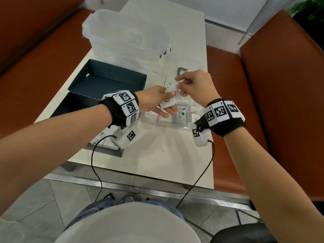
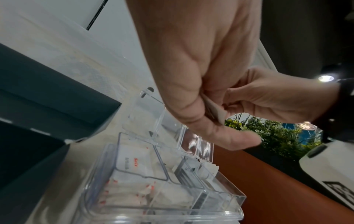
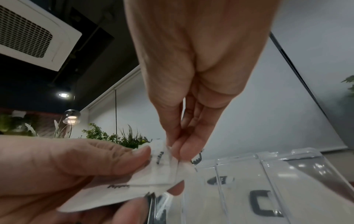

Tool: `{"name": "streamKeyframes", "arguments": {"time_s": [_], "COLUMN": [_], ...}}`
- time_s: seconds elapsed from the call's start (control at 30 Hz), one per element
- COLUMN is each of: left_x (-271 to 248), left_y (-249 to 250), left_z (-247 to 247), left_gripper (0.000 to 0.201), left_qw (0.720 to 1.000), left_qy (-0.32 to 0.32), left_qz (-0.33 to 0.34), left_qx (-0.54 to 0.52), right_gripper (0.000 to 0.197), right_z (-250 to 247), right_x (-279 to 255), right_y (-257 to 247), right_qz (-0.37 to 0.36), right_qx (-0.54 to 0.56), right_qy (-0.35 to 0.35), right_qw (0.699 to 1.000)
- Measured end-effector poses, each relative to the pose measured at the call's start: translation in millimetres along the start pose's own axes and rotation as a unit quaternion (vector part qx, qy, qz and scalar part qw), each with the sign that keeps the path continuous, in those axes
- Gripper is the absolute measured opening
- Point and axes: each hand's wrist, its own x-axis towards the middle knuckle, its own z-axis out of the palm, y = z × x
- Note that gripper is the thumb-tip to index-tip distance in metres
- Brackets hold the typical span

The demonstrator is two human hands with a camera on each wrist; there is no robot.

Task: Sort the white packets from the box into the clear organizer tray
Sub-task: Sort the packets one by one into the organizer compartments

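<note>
Both hands meet above the clear plastic compartmented organizer tray (image 1: 182,126). The left hand (image 1: 154,100) grips a small stack of white paper packets (image 1: 169,100) between thumb and fingers. At its two o'clock, the right hand (image 1: 194,85) pinches one packet's top edge. The dark open cardboard box (image 1: 108,79) lies at nine o'clock.

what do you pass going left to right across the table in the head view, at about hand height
dark box → left hand → white packets held by both hands → right hand, all above the clear organizer tray.
</note>
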Motion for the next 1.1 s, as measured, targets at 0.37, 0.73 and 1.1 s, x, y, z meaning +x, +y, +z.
{"name": "streamKeyframes", "arguments": {"time_s": [0.37,0.73,1.1], "left_x": [6,13,12], "left_y": [4,2,1], "left_z": [12,26,30], "left_gripper": [0.036,0.039,0.039], "left_qw": [0.999,0.999,0.999], "left_qy": [0.031,0.031,0.042], "left_qz": [0.019,0.017,0.012], "left_qx": [0.0,-0.013,-0.01], "right_gripper": [0.005,0.009,0.01], "right_z": [-24,-25,9], "right_x": [-3,-21,-24], "right_y": [35,106,105], "right_qz": [0.098,0.23,0.18], "right_qx": [0.106,0.008,-0.134], "right_qy": [0.006,-0.004,-0.054], "right_qw": [0.989,0.973,0.973]}}
